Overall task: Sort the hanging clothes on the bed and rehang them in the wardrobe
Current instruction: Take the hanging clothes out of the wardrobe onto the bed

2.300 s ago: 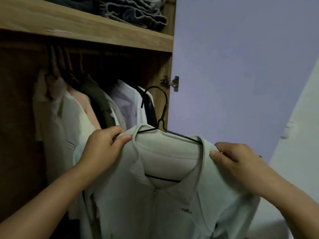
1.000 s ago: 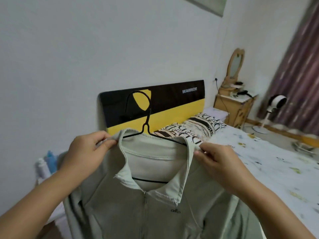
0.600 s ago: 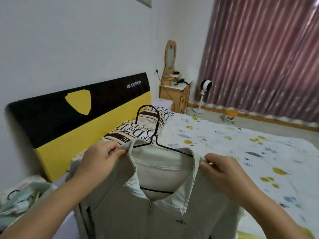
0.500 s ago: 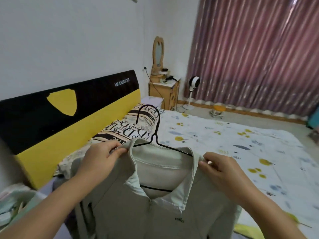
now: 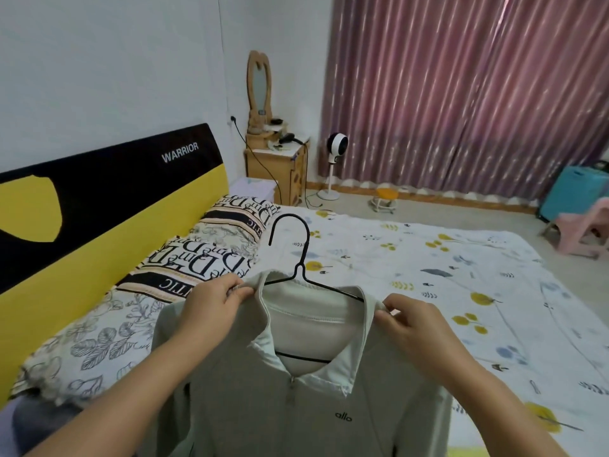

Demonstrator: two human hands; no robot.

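At the far left stands the headboard [image 5: 99,199], black above and yellow below, against the white wall. Next to it lie the patterned pillows [image 5: 211,245], and the bed [image 5: 461,291] with its flowered sheet reaches to the right side of the view.

In the front, the left hand [image 5: 211,308] pinches the left shoulder of a pale grey zip jacket [image 5: 296,407], thumb and fingers closed on the cloth just beside the collar. The jacket sits on a black wire hanger [image 5: 298,258], whose hook points up and a little to the left. The right hand [image 5: 415,324] pinches the right shoulder in the same manner, at the collar edge. The two hands are apart, one at each shoulder — I think this is to keep the jacket spread and level, so that it does not slide off the thin wire. The jacket hangs in the air in front of the person, above the near edge of the bed, not lying on it.

Behind, near the corner, there is a wooden nightstand [image 5: 276,169] with a mirror [image 5: 259,84], then a white fan [image 5: 336,153] on the floor, and the long pink curtain [image 5: 461,94]. At the far right stand a blue suitcase [image 5: 573,196] and a pink chair [image 5: 583,229].

The wardrobe is not in view here — so I judge that the jacket is to be laid on the bed for sorting.
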